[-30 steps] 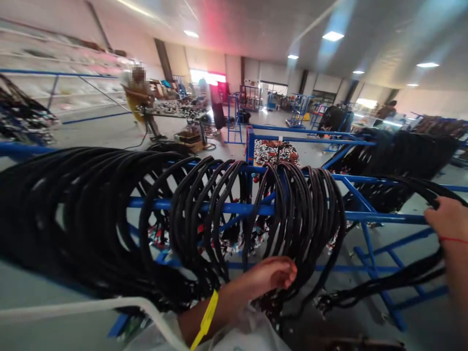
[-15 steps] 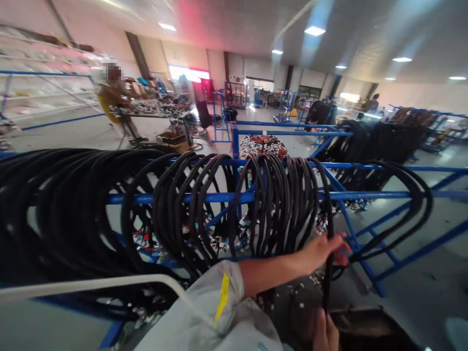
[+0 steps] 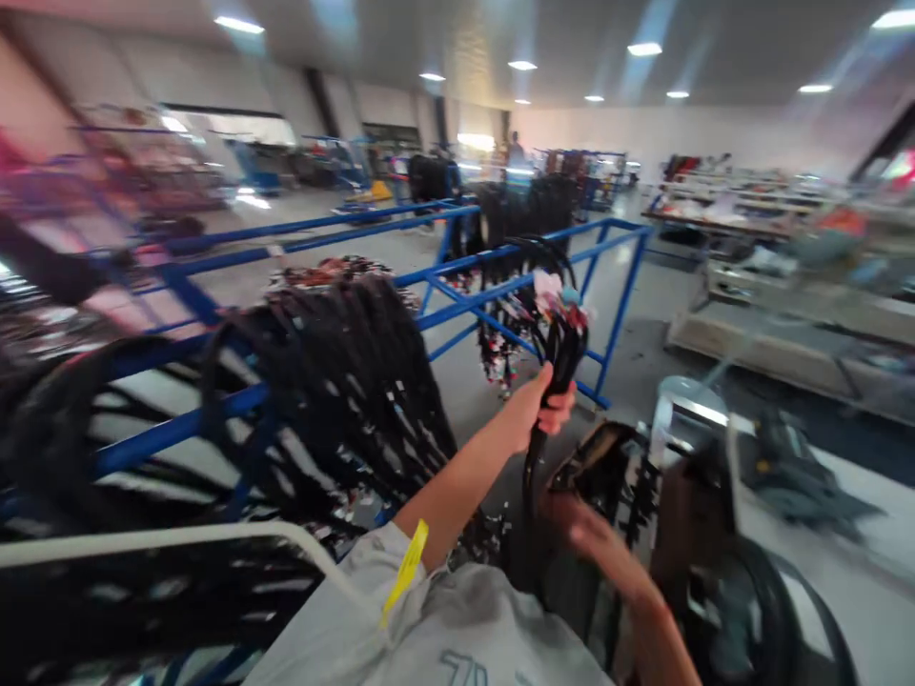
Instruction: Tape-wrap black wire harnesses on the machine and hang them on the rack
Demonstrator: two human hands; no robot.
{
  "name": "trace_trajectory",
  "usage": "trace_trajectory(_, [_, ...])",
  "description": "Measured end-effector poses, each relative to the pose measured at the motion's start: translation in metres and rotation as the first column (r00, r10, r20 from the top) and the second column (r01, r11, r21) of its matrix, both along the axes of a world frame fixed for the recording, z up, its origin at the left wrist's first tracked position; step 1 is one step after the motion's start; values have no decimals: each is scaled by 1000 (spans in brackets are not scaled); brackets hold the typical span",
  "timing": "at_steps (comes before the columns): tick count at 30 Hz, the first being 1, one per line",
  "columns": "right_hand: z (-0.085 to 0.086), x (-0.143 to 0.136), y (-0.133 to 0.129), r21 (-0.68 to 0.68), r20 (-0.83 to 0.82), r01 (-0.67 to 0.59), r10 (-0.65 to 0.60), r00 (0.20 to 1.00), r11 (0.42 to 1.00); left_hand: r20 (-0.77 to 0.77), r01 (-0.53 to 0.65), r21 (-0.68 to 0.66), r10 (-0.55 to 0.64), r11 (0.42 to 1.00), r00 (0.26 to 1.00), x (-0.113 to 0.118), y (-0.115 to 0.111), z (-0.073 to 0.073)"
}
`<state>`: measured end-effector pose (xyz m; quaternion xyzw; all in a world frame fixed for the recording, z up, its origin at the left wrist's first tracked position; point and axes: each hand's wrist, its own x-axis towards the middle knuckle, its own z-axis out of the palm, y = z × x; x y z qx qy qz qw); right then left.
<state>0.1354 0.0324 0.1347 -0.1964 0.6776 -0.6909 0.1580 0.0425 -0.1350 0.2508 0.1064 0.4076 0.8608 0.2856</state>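
Note:
My left hand point(image 3: 547, 410) is wrapped round a bundle of black cables point(image 3: 564, 353), whose upper end carries small white, red and blue connectors. The lower part of the bundle hangs down in front of me. My right hand point(image 3: 590, 524) is blurred by motion, low and to the right of the hanging cables; what its fingers do cannot be made out. To the left, many black cable loops point(image 3: 343, 372) hang over a blue metal rack point(image 3: 164, 438).
Beyond my left hand the blue rack's far end point(image 3: 625, 305) stands on the floor. Dark items and a white-edged surface point(image 3: 843, 495) lie at the right. Shelving tables point(image 3: 772, 295) stand further back. A distant person point(image 3: 515, 151) is at the back.
The view has swung to the right. My left hand has gone from a cable hanging at the rack to a bundle with connectors. My right hand has moved off the cable's lower part and is blurred.

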Motion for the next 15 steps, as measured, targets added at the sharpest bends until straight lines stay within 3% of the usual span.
trace_trajectory(1, [12, -1, 8, -110, 2, 119, -120, 993, 987, 15, 234, -17, -233, 972, 972, 14, 23, -9])
trace_trajectory(2, [26, -2, 18, -240, 8, 260, -266, 964, 935, 15, 424, -26, -424, 905, 905, 29, 44, -18])
trace_trajectory(3, [43, -1, 28, -374, 21, 399, -422, 906, 837, 3, 563, -30, -563, 826, 827, 45, 62, -27])
trace_trajectory(5, [75, 9, 51, -583, 68, 571, -665, 743, 578, -39, 713, -28, -713, 701, 700, 72, 89, -44])
trace_trajectory(6, [89, 17, 62, -644, 100, 602, -729, 678, 471, -59, 754, -41, -754, 656, 654, 83, 97, -51])
trace_trajectory(8, [105, 37, 83, -699, 167, 634, -787, 593, 330, -95, 788, -141, -800, 599, 592, 97, 105, -62])
trace_trajectory(10, [108, 57, 99, -700, 235, 690, -853, 467, 184, -143, 752, -309, -810, 583, 569, 101, 108, -68])
trace_trajectory(12, [100, 70, 109, -663, 284, 748, -934, 218, -27, -208, 682, -471, -822, 559, 530, 94, 111, -71])
trace_trajectory(13, [92, 73, 111, -627, 288, 767, -955, 68, -135, -239, 656, -545, -847, 522, 475, 86, 112, -70])
trace_trajectory(14, [83, 74, 111, -572, 266, 792, -962, -67, -213, -255, 639, -617, -885, 458, 389, 76, 114, -67])
trace_trajectory(15, [73, 74, 110, -493, 215, 834, -964, -159, -248, -244, 625, -688, -929, 368, 278, 64, 114, -62])
